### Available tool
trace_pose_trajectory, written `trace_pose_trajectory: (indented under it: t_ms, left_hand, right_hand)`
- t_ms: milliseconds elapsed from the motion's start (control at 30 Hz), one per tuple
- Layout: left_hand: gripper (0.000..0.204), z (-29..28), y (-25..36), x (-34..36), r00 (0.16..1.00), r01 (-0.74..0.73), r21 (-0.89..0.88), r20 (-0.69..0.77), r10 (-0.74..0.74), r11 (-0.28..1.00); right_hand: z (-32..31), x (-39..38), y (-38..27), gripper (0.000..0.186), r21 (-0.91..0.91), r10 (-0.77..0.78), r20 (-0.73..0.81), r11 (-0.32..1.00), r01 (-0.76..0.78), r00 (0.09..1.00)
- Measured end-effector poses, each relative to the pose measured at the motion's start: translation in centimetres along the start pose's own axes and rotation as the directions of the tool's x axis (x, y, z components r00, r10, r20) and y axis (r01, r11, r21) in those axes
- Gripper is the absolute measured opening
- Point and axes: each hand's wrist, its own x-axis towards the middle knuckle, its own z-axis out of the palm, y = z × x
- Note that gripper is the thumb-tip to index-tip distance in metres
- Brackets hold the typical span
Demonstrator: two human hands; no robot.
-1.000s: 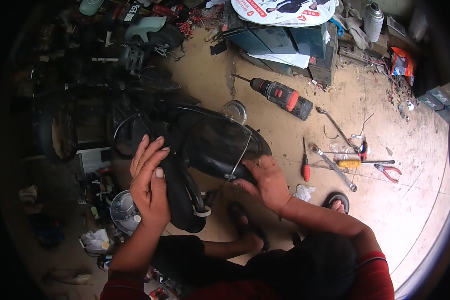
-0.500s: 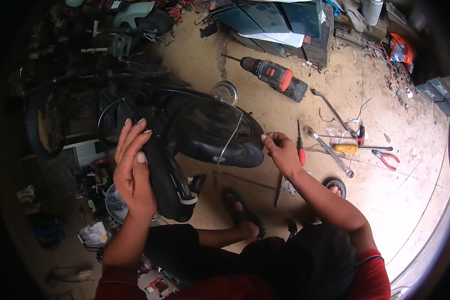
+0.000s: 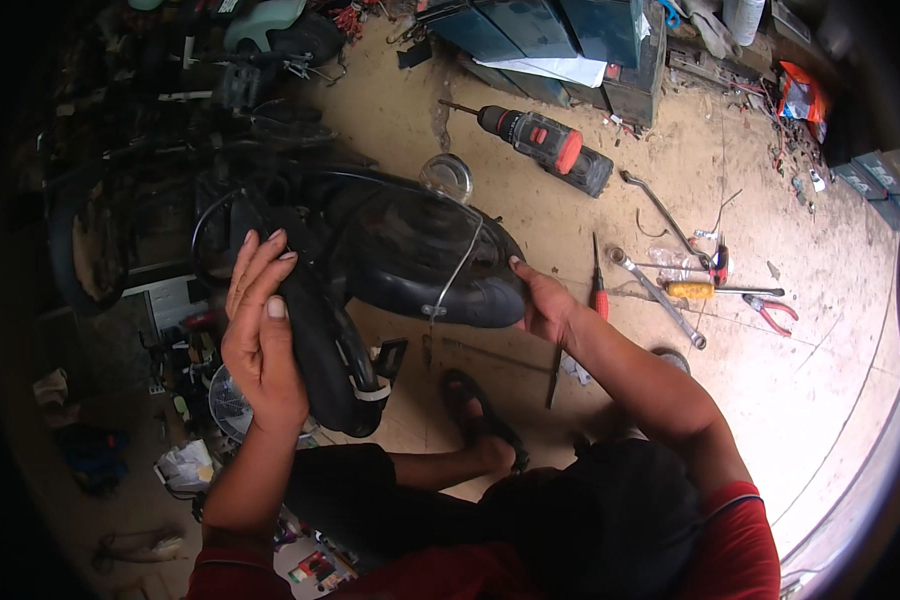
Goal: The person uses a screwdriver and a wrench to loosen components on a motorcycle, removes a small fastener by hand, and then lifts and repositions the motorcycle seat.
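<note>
A black bike-like vehicle (image 3: 270, 180) takes up the left and middle of the view. My left hand (image 3: 263, 345) lies along a long black padded part (image 3: 320, 350), its fingers stretched out and not wrapped round it. A white band (image 3: 373, 393) circles a bar at that part's lower end. With my right hand (image 3: 547, 305) I grip the rounded tip of a black mudguard (image 3: 450, 300), thumb on top and the other fingers hidden beneath. A bent metal wire stay (image 3: 460, 268) crosses the mudguard, and a round clear-lensed lamp or reflector (image 3: 447, 178) sits at its far edge.
On the floor to the right lie a red-and-black cordless drill (image 3: 545, 145), a ring spanner (image 3: 660, 300), a yellow-handled screwdriver (image 3: 692, 290), a red-handled screwdriver (image 3: 600, 290) and red-handled pliers (image 3: 775, 312). Dark green boxes (image 3: 530, 40) stand at the back. My sandalled foot (image 3: 470, 405) is below.
My right hand has gone from pinching near the mudguard's tip to a fuller hold around it, the hand now lower. The left hand has hardly moved.
</note>
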Motion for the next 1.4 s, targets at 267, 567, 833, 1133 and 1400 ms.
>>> trace_pose_trajectory:
  t_ms: [267,567,833,1133,1400]
  left_hand:
    - [0.036,0.2,0.7,0.6,1.0,-0.015,-0.015,-0.001,0.015,1.0]
    - [0.041,0.6,-0.3,0.1,1.0,-0.019,-0.01,0.008,0.019,1.0]
    - [0.042,0.5,-0.5,-0.3,1.0,0.011,-0.025,-0.003,-0.011,1.0]
    - [0.041,0.5,-0.1,0.1,1.0,-0.005,-0.022,-0.008,0.004,1.0]
    - [0.038,0.0,-0.1,-0.2,0.999,-0.025,0.008,-0.022,0.025,1.0]
  right_hand:
    - [-5.8,1.9,0.5,0.043,-0.014,0.001,-0.038,1.0,-0.002,0.999]
    - [-11.8,-4.2,8.7,0.024,-0.446,-0.081,0.543,-0.871,0.205,0.836]
    - [-14.7,-4.3,10.0,0.029,-0.462,-0.039,0.505,-0.856,0.232,0.862]
    - [-15.2,-6.9,3.4,0.016,-0.384,-0.36,0.593,-0.913,-0.14,0.72]
    - [-15.2,-12.1,-2.4,0.014,-0.445,-0.476,0.434,-0.851,-0.277,0.765]
